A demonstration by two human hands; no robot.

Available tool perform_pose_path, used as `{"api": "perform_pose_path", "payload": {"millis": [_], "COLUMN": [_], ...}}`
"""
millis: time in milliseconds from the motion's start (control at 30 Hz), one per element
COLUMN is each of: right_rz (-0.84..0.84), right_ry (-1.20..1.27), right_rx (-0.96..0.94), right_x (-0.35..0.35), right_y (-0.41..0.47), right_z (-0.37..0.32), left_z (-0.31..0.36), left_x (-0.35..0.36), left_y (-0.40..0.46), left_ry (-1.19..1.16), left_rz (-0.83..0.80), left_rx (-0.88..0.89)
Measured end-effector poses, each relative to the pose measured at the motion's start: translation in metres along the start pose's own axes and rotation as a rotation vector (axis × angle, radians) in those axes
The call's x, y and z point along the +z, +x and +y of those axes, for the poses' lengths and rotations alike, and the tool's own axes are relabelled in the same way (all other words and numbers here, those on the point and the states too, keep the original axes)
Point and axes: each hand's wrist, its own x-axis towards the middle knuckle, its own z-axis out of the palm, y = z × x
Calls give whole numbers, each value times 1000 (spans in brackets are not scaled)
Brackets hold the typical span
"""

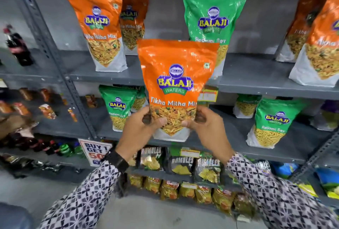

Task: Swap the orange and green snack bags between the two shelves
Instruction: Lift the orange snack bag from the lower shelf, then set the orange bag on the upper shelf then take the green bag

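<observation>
Both hands grip one orange bag (176,85) by its lower corners: the left hand (141,127) pinches the bottom-left edge with the thumb across the front, and the right hand (205,124) mirrors it on the bottom-right. The bag stands upright, long axis vertical, label toward the camera, held in the air in front of the shelving and touching neither shelf. Its base hangs level with the lower shelf (229,135); its top overlaps the upper shelf (256,80). Neither hand is clearly nearer; the bag sits centred between them.

Behind the bag's top edge, on the upper shelf, stands a green bag (212,17), with orange bags at the left (99,32) and far right (322,45). The lower shelf carries green bags at the left (117,107) and right (271,122), and an open stretch lies between them, directly behind the held bag.

That gap looks like the natural landing spot, so the move likely needed is a short push forward and slightly down. Room seems ample on both sides, and the shelf is flat.
</observation>
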Motion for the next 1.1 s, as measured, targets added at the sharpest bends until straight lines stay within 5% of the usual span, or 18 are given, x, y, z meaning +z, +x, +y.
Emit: {"api": "perform_pose_path", "payload": {"millis": [267,433,1000,1100], "right_rz": [56,67,28,38], "right_ry": [25,-166,-180,-127], "right_rx": [-218,-235,-193,-248], "right_x": [-1,22,53,44], "right_y": [102,169,224,211], "right_z": [-93,-116,-89,-88], "left_z": [55,55,11,18], "left_x": [-40,-55,-44,-36], "left_y": [95,157,214,208], "left_ry": [-55,-1,2,53], "left_rz": [193,237,256,393], "left_rx": [161,150,63,116]}}
